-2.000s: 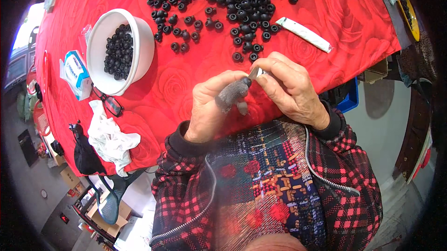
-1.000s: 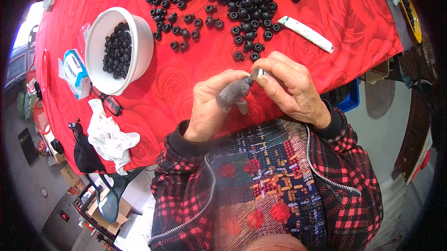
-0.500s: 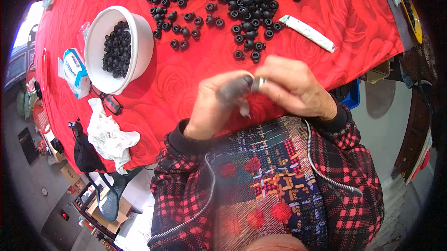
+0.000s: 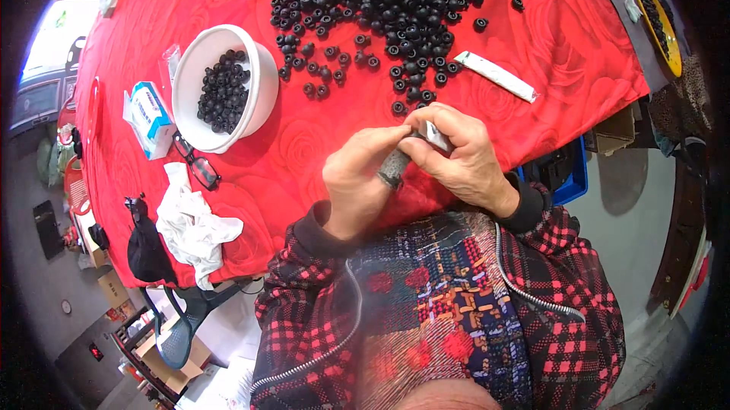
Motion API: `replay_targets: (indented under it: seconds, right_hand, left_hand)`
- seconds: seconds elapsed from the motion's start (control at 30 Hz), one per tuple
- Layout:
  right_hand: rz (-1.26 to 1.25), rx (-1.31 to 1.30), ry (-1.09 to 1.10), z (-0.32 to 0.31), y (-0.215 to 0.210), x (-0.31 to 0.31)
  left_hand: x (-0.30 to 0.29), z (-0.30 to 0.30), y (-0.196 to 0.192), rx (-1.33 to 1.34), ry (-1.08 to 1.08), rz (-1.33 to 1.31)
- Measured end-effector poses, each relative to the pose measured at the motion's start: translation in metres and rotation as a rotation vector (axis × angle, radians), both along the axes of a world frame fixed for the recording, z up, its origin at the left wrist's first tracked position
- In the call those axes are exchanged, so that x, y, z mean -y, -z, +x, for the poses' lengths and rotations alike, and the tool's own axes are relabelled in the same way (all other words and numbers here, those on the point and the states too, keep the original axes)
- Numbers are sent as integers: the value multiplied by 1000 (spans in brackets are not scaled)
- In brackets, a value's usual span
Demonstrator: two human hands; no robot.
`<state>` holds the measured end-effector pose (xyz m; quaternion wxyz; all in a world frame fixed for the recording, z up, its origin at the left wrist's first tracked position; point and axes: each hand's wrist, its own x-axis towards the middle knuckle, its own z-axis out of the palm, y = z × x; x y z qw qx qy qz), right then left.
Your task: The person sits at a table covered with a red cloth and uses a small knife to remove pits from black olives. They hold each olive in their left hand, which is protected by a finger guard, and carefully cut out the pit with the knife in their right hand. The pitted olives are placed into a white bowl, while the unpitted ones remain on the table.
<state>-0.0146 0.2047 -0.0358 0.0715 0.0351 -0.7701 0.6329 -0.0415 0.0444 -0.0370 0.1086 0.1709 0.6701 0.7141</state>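
Note:
My left hand [image 4: 352, 174] and my right hand [image 4: 465, 157] meet over the near side of the table, fingers closed. A grey, rounded, tube-like piece [image 4: 392, 168] shows at my left fingers; whether it is held or covers a finger is hard to tell. Between my right thumb and fingers is a small silvery-white piece [image 4: 435, 136], mostly hidden. Something dark sits where the fingertips meet, too covered to name. Just beyond my hands begins a large spread of small black round parts [image 4: 372, 7] with hollow ends.
On the left stands a white tub [image 4: 262, 98] with more black parts inside. Near it are a blue-and-white box [image 4: 150, 119], glasses [image 4: 202, 170], a white cloth [image 4: 190, 224] and a black pouch [image 4: 144, 246]. A white strip-shaped packet [image 4: 496, 77] lies right, and a yellow tray [image 4: 641, 11] stands far right.
My hands have drawn closer together, and my right fingers now curl further round the silvery piece. The grey piece has turned downward. The whole view has shifted slightly.

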Motion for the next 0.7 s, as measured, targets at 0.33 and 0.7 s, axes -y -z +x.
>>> replay_targets:
  seconds: [0.33, 0.7]
  right_hand:
    - [232, -404, -426, -2, -17, -27]
    - [235, -601, -147, 4, -20, -11]
  left_hand:
    - [20, -10, 8, 964, 585, 414]
    - [17, 1, -4, 769, 434, 522]
